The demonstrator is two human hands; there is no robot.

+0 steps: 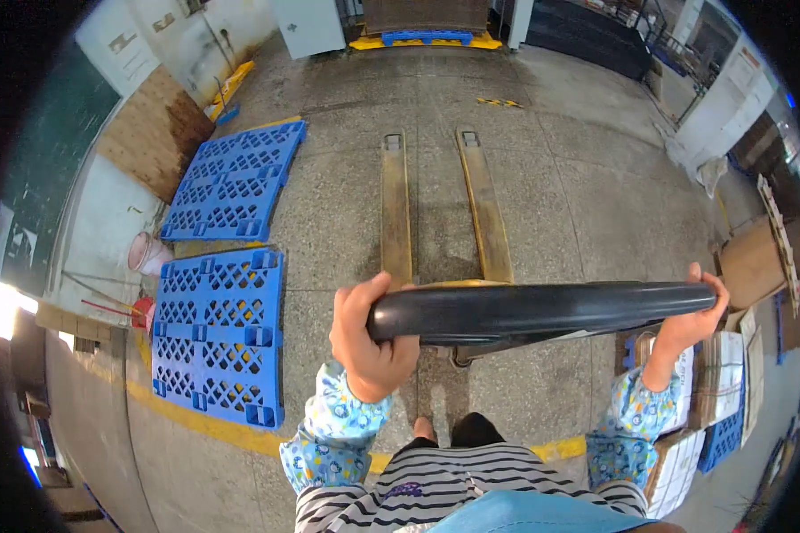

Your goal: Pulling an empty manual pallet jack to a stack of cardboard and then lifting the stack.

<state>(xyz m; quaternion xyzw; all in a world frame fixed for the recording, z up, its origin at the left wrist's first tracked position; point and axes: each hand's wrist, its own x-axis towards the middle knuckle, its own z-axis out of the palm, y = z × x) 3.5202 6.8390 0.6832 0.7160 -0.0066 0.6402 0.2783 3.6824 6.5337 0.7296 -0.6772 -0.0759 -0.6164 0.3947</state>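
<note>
A pallet jack's black handle stretches across in front of me. My left hand is closed round its left end, thumb along the top. At the far right end, my right hand grips the handle, with fingertips showing above it. Beyond the handle, the jack's two worn yellow forks, the left fork and the right fork, point away from me over the floor, with nothing on them. The handle hides most of the jack's body. Patterned sleeve covers are on both my forearms.
Two blue plastic pallets, a nearer one and a farther one, lie on the left. A bucket stands beside them by the wall. Wrapped stacks and cardboard boxes stand on the right. A loaded blue pallet is far ahead.
</note>
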